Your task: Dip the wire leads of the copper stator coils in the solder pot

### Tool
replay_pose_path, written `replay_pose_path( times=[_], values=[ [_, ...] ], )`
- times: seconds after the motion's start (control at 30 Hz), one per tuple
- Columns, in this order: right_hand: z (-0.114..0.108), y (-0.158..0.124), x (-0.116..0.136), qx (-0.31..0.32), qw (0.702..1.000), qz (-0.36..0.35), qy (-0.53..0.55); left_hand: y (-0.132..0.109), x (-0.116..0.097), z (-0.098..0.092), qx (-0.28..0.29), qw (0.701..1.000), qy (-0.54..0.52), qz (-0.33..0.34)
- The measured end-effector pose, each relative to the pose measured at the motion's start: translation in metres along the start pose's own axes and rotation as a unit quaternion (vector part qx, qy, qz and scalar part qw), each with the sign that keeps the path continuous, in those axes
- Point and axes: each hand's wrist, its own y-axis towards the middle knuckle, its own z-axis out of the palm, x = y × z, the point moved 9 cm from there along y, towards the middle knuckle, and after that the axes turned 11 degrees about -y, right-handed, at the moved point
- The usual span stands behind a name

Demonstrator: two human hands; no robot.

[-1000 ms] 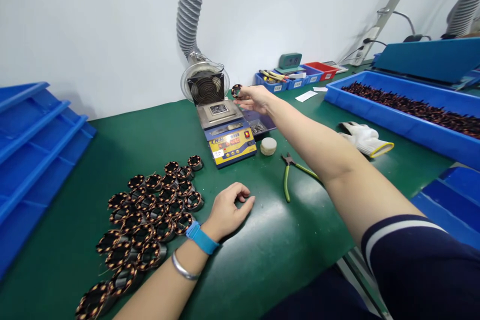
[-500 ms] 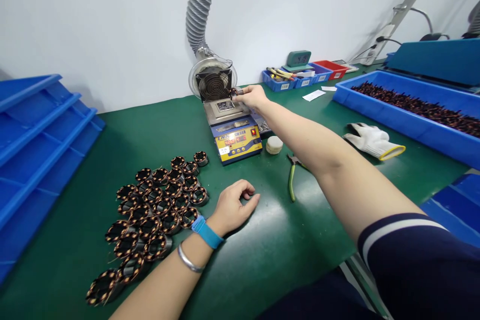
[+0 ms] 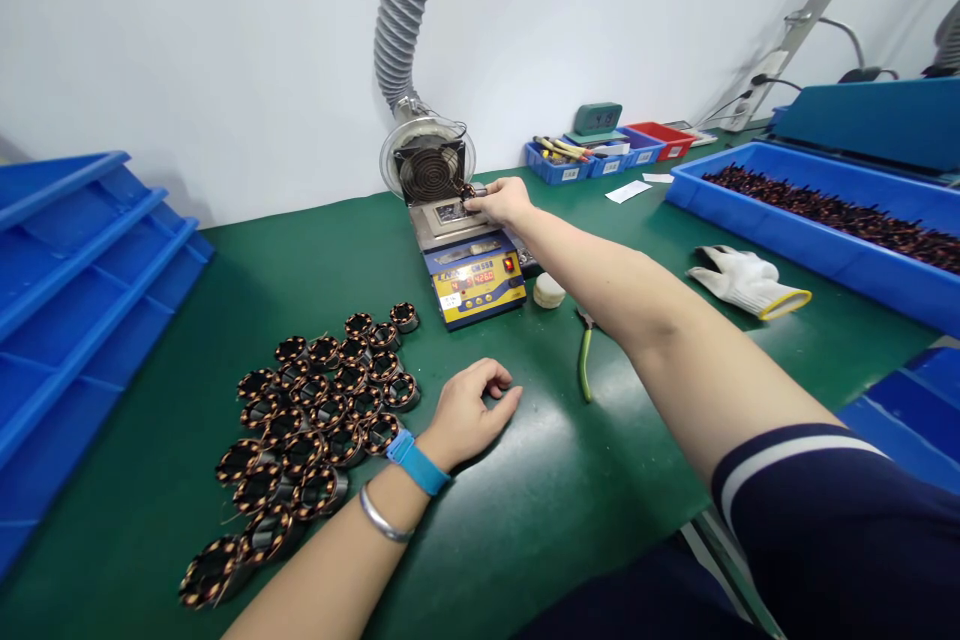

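My right hand (image 3: 504, 202) is closed on a small copper-wound ring (image 3: 469, 192), held over the small pot of a solder machine (image 3: 480, 290) with a lit red display. My left hand (image 3: 474, 412) rests on the green table with loosely curled fingers, apart from one another, and holds nothing. Left of it, several copper-wound rings (image 3: 328, 410) lie in a cluster. A round white tin (image 3: 549, 291) and green-handled pliers (image 3: 584, 360) lie right of the machine, the pliers partly hidden by my right forearm.
Stacked blue bins (image 3: 75, 320) stand at the left. A long blue tray (image 3: 825, 230) of dark copper-coloured parts is at the right, near a white glove (image 3: 750, 282). Small bins (image 3: 564, 168) and a clock (image 3: 598, 117) stand at the back. A ducted fan (image 3: 431, 170) is behind the machine.
My right hand has moved slightly down with the ring, nearer the pot. My left hand stays resting on the table. The view has shifted a little.
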Motion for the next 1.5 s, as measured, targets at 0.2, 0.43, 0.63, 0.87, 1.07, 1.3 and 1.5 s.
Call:
replay_pose_path(
  times=[0.2,0.43,0.63,0.87,1.07,1.3,1.5],
  values=[
    [-0.002,-0.003,0.002,0.003,1.0,0.004,0.001,0.0,-0.001,0.0,-0.001,1.0,-0.002,0.003],
    [-0.007,-0.006,0.011,-0.01,0.999,-0.011,0.032,0.0,0.001,0.0,-0.004,1.0,-0.005,0.0],
    [-0.003,-0.012,0.011,0.001,1.0,-0.013,0.002,0.0,0.002,0.001,0.001,1.0,-0.005,-0.004],
    [-0.003,-0.017,0.012,0.0,1.0,-0.011,-0.002,0.0,0.001,0.0,-0.005,1.0,-0.003,0.002],
    [-0.005,-0.02,0.015,0.003,1.0,-0.008,-0.023,0.001,0.0,0.0,-0.005,1.0,-0.004,0.008],
    [-0.022,-0.024,0.017,-0.01,0.997,0.004,0.079,0.0,0.002,-0.001,-0.006,1.0,-0.012,0.002],
    [-0.049,-0.056,0.02,0.075,0.967,0.029,0.242,0.003,-0.002,-0.002,-0.006,1.0,0.0,0.006]
  ],
)
